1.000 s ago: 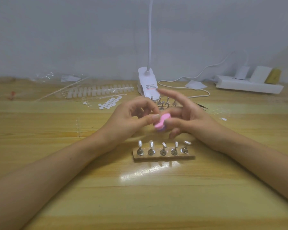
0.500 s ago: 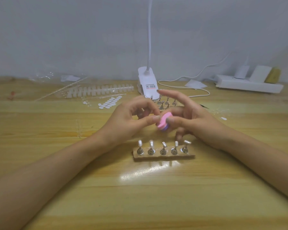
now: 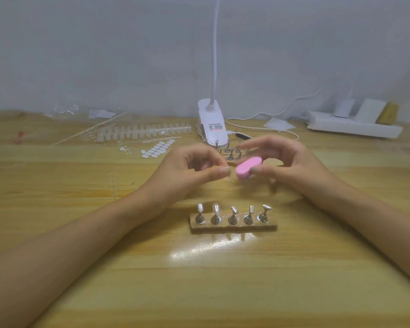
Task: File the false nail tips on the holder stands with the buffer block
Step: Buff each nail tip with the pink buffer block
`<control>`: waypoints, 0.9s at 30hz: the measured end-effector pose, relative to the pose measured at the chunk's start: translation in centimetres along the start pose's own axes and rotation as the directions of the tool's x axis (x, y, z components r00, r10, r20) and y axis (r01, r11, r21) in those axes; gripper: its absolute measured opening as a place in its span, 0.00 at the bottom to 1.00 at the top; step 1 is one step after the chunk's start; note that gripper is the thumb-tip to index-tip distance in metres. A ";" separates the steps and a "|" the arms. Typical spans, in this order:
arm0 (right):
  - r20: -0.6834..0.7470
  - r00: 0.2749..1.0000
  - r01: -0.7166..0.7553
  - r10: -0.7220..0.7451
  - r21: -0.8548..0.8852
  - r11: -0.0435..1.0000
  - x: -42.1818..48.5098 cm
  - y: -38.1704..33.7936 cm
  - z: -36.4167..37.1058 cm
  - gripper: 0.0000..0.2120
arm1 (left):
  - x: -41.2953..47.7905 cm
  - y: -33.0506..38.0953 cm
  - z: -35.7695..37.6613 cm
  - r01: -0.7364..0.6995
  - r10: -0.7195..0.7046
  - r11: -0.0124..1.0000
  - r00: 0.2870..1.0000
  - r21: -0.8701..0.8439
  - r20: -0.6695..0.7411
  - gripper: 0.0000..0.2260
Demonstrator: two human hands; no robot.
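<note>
Over the table (image 3: 223,280), the left hand (image 3: 187,171) pinched thumb to forefinger; whether a tip lay between them could not be told. The right hand (image 3: 294,166), beyond the rack (image 3: 233,227), pinched the block (image 3: 318,168) just beside it. Five racked tips (image 3: 200,207) stood untouched. Judgement: most filing remained.

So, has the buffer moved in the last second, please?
Yes, the buffer shifted slightly right against the lamp base, away from the left hand.
</note>
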State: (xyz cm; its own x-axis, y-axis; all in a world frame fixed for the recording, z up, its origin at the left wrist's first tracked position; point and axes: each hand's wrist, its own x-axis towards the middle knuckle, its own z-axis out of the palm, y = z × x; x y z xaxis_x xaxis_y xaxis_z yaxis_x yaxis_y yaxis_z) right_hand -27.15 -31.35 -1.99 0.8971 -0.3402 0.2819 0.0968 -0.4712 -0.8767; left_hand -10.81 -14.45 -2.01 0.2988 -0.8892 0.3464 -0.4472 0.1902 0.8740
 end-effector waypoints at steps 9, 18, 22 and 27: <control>0.009 0.943 0.300 -0.332 -0.449 0.842 -0.8 -1.9 0.5 0.16 | 0.0 0.7 -0.5 0.087 -0.070 0.984 0.991 -0.155 0.114 0.04; -0.049 0.880 0.370 -0.472 -0.552 0.747 -0.6 -6.6 2.2 0.08 | 0.6 4.0 -2.1 0.122 -0.103 0.987 0.980 -0.104 0.173 0.05; -0.136 0.878 0.335 -0.459 -0.509 0.793 -0.6 -7.8 2.3 0.07 | 0.5 6.1 -2.7 0.058 -0.054 0.998 0.992 -0.028 0.110 0.09; -0.163 0.927 0.249 -0.339 -0.407 0.879 -2.8 -6.2 2.3 0.07 | -2.3 4.5 -1.3 0.041 -0.059 0.987 0.991 0.155 0.119 0.23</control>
State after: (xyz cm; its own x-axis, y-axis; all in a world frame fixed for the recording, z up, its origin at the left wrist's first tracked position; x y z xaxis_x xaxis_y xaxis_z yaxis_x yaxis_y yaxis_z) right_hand -29.26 -25.67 1.76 0.7280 -0.2887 0.6219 0.1332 -0.8302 -0.5413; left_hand -12.43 -11.06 1.57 0.2220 -0.9423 0.2507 -0.5602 0.0871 0.8238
